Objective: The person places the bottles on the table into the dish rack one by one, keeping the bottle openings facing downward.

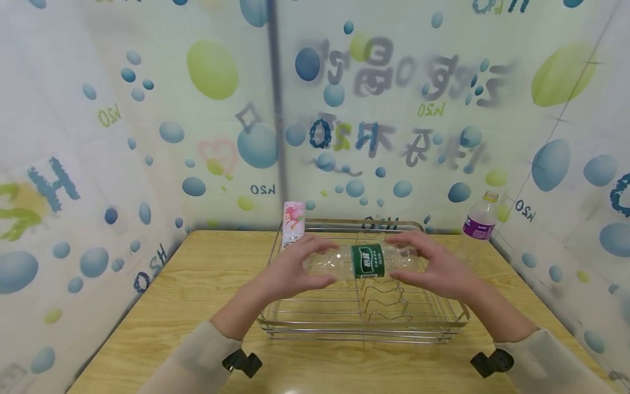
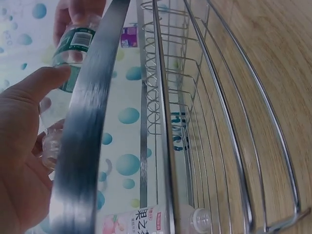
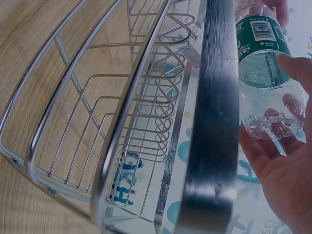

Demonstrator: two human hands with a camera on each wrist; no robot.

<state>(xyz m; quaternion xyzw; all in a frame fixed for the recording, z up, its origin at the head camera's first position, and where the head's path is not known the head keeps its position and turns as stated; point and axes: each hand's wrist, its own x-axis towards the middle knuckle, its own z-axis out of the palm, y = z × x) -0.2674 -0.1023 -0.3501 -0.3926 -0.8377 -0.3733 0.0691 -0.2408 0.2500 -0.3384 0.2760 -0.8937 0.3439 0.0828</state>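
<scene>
A clear plastic bottle [image 1: 344,261] with a green label lies level in the air above the wire dish rack [image 1: 361,323]. My left hand [image 1: 290,268] grips its left end, the narrow neck end in the left wrist view. Its base end is held by my right hand [image 1: 440,265], thumb on the near side and fingers beyond. In the right wrist view, the ridged base of the bottle [image 3: 270,114] shows beside the right hand [image 3: 287,170]. The rack's flat metal rim [image 2: 85,112] partly hides the bottle in the left wrist view.
A pink and white peach drink bottle [image 1: 293,219] stands at the rack's back left corner, cap end down. Right of the rack stands a clear bottle [image 1: 479,224] with a purple label and yellow cap. Patterned curtains surround the wooden table [image 1: 197,284].
</scene>
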